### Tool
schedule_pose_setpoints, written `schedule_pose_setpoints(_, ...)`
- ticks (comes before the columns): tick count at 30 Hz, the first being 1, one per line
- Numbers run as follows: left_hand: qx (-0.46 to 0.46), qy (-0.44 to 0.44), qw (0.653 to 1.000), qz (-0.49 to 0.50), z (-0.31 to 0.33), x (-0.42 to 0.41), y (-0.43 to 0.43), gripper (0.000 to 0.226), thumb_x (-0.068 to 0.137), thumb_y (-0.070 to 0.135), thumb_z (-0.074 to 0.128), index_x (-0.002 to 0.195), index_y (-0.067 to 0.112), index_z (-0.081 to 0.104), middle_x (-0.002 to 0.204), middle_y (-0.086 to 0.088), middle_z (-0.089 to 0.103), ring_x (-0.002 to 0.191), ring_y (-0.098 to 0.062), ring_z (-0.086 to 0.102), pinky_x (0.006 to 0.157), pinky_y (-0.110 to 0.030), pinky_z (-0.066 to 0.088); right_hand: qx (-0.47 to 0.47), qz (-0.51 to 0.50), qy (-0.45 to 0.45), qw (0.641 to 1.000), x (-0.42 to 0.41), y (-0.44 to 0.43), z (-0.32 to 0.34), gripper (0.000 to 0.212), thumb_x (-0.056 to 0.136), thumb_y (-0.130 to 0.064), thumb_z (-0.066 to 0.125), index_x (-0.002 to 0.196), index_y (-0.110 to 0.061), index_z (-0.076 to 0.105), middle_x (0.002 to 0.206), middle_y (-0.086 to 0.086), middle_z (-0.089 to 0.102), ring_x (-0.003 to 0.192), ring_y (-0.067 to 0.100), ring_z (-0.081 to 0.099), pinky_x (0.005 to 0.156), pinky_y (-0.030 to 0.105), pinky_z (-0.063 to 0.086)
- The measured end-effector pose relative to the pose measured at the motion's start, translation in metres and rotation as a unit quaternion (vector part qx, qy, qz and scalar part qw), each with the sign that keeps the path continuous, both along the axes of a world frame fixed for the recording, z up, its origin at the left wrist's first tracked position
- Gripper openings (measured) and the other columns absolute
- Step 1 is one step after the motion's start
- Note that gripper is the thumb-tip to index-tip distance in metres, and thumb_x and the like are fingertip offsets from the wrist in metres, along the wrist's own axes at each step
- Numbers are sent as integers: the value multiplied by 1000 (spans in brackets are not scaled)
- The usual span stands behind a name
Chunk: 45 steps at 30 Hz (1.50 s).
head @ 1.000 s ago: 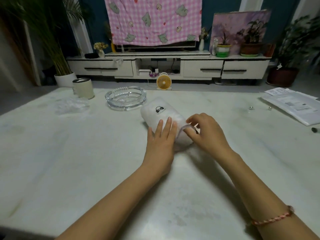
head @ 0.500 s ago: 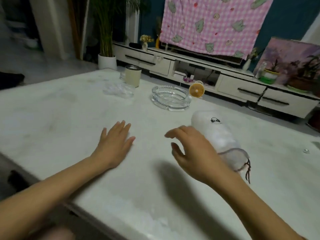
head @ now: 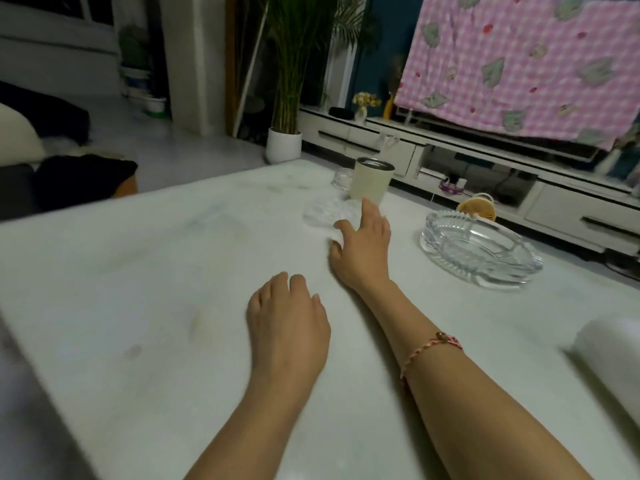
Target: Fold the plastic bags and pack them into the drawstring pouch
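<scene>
- Worktop (head: 138,289): pale, marbled surface; it carries everything noted below.
- Left hand (head: 289,327): palm down on the worktop, near its front. The fingers are loosely bent and hold nothing. It lies well short of the plastic bags, nearer the person.
- Plastic bags (head: 325,213): a clear, crumpled heap lying flat towards the far edge of the worktop, beyond the left hand and just left of the right hand's fingers.
- Right hand (head: 365,244): arm stretched forward, fingers straight and spread, nothing gripped. The thumb and fingertips lie over the near right edge of the bags. Actual contact is hard to confirm, as the plastic is transparent and slightly blurred.
- Cream tumbler (head: 370,183): upright, just behind the bags and beyond the right hand's fingertips.
- Bracelet (head: 431,351): a pink braided cord on the right forearm.
- Glass ashtray (head: 478,251): to the right of the right hand, apart from it.
- Drawstring pouch (head: 609,355): white, lying on its side at the right edge of view, partly cut off and blurred. It is well apart from both hands and from the bags.
</scene>
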<state>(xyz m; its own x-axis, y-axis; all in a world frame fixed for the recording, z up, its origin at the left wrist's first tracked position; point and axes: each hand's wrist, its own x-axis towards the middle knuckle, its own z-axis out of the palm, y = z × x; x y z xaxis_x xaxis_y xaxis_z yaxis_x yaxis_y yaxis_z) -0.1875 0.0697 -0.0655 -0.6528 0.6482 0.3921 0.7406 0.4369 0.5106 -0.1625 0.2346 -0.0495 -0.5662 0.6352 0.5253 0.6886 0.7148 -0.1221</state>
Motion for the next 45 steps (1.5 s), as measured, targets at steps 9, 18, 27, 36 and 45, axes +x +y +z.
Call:
schedule_pose_setpoints(9,24,64,998,11,-15,-12,12,27,52,14,86,70,13,67,74,-5,65,69,-26,65,65,-35,53,1,-31,31,999,-21,11,-9,18,82,-4,47,76,-3,64,81,13,64,92,33,58,100,37,23)
schedule_pose_setpoints(18,190,-236,952,37,19,-4,-16,62,92,12,51,147,10,22,146,-11,35,130,-26,40,102,-31,33,-124,89,254,955,51,-102,-2,12,90,-2,52,97,-8,59,93,4,61,81,13,55,73,19,42)
schedule_pose_setpoints(27,210,-706,645,-206,49,27,-83,39,95,36,49,121,8,58,106,-13,68,90,-22,67,76,-29,54,-506,63,420,751,149,-190,40,12,92,-3,54,95,-9,64,77,5,67,54,7,59,49,17,47)
schedule_pose_setpoints(36,161,-592,782,-114,61,64,-112,22,90,7,57,68,9,63,64,-9,60,45,-15,55,45,-20,43,-481,-32,483,731,183,-204,34,15,94,-13,54,100,-4,64,70,4,60,56,16,48,51,25,40)
schedule_pose_setpoints(45,-21,-446,837,-317,90,59,-122,17,83,7,68,101,6,70,76,10,68,63,-1,58,63,-13,47,-594,150,379,694,210,-190,47,106,41,-55,88,132,-30,40,123,-1,59,105,11,62,79,22,49)
